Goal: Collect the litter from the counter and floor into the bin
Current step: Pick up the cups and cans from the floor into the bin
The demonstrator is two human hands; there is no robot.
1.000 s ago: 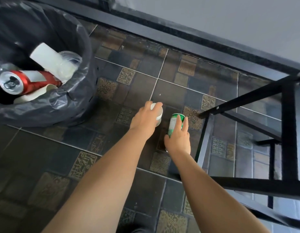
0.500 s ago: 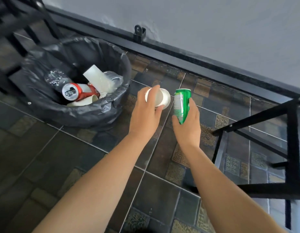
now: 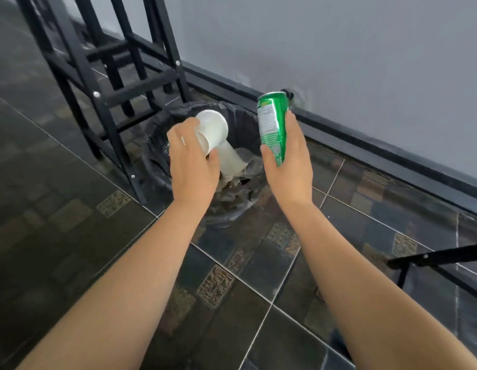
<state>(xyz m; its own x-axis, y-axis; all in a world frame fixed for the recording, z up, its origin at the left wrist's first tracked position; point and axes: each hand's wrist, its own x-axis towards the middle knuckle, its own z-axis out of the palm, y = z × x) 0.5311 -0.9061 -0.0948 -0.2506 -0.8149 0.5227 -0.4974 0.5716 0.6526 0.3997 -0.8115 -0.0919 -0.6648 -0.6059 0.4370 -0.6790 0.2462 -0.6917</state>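
My left hand point(image 3: 192, 164) grips a white paper cup point(image 3: 212, 130), tilted with its base up and away, above the bin. A green drink can point(image 3: 272, 126) stands nearly upright in my right hand point(image 3: 289, 166), over the bin's right rim. The bin point(image 3: 241, 121) has a black bag liner and sits on the floor by the wall, mostly hidden behind both hands. Inside it I see a pale plastic cup point(image 3: 229, 158) and clear plastic litter point(image 3: 252, 164).
A black metal stool frame point(image 3: 98, 97) stands just left of the bin, a leg touching its side. Another black frame bar point(image 3: 435, 257) juts in at the right. A grey wall with a dark skirting point(image 3: 379, 150) runs behind. Dark patterned tiles cover the floor.
Both hands have lifted the cup and the can from near the floor and carried them left to above the bin. The view has swung so the bin is now centred.
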